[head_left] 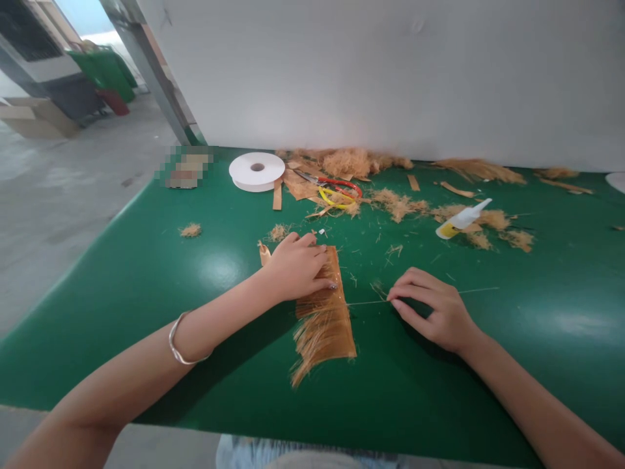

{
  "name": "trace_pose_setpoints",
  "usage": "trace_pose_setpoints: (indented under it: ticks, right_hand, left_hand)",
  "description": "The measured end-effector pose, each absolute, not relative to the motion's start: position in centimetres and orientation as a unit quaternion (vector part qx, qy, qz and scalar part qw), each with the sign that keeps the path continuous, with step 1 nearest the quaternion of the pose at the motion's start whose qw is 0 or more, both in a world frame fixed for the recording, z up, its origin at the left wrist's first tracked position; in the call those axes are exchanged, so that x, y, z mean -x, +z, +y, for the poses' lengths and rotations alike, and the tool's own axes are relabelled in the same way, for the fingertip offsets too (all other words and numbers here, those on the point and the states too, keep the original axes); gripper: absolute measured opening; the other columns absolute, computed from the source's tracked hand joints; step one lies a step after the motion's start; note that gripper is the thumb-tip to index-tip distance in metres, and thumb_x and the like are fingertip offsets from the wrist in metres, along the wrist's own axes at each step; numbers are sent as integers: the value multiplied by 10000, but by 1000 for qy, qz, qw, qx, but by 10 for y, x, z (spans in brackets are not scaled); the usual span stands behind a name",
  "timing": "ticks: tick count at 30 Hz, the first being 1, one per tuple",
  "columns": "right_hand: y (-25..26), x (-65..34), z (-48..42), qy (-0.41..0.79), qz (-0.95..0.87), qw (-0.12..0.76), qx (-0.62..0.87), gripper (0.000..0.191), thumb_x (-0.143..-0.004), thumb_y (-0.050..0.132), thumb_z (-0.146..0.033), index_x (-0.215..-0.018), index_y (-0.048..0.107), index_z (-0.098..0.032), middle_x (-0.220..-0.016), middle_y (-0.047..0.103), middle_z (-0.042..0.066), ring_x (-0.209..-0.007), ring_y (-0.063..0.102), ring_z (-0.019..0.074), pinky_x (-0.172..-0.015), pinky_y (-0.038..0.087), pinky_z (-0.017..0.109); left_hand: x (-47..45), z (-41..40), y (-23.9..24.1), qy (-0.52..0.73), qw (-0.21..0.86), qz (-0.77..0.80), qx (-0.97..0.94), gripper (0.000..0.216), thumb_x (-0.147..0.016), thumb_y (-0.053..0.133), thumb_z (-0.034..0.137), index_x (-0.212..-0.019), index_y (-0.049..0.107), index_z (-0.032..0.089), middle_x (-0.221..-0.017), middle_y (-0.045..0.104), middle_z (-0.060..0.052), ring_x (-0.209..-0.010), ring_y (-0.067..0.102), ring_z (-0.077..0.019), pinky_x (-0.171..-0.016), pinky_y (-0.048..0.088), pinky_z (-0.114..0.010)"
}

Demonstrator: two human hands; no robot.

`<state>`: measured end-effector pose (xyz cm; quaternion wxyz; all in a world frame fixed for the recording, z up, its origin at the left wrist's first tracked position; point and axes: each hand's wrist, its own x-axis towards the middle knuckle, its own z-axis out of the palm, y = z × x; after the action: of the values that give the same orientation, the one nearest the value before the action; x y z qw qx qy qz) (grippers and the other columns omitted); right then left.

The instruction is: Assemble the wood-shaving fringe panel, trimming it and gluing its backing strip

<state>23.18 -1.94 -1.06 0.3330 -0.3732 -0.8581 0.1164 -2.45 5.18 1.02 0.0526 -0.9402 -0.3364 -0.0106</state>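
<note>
A brown fibrous strip (344,326), its left side frayed into a loose fringe, lies on the green table. My left hand (300,267) holds it down, fingers bent over its upper part and thumb on its surface. A silver bangle (176,342) circles my left wrist. To the right, my right hand (430,306) pinches a thin pale strand (364,303) between thumb and fingertips. This strand reaches the strip's right edge on one side and shows again beyond my knuckles. A small curled brown piece (264,254) pokes out behind my left hand.
Farther back on the green table (122,280) are a white tape roll (256,181), red-and-yellow-handled scissors (342,190) and a white-nozzled glue bottle (459,220). Piles of brown fibre (346,161) and scraps line the pale wall (366,78). A blurred patch covers something back left.
</note>
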Motion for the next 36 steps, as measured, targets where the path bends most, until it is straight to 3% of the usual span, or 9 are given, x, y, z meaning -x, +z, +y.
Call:
trace_pose_setpoints:
  ticks: [12, 26, 36]
  right_hand:
    - [-12, -238, -14, 46, -849, 317, 420, 102, -817, 533, -104, -829, 577, -195, -761, 607, 46, -707, 551, 160, -616, 459, 295]
    - [-24, -239, -12, 67, -859, 267, 431, 104, -851, 504, -147, -859, 591, -202, -818, 616, 63, -751, 556, 171, -657, 482, 325]
    - [-25, -240, -14, 95, -869, 255, 412, 110, -835, 510, -135, -832, 602, -194, -815, 599, 65, -757, 542, 167, -662, 480, 320]
  left_hand:
    - [31, 53, 14, 5, 10, -324, 946, 545, -844, 443, 587, -1154, 578, 159, -1252, 585, -82, -1118, 473, -258, -855, 321, -357]
    - [38, 55, 13, 1, -18, -306, 952, 693, -801, 431, 655, -1285, 487, 162, -1349, 506, -75, -1158, 437, -254, -921, 299, -353]
    - [37, 55, 14, 8, -16, -308, 951, 675, -805, 438, 645, -1280, 490, 168, -1363, 492, -72, -1165, 436, -246, -929, 293, -347]
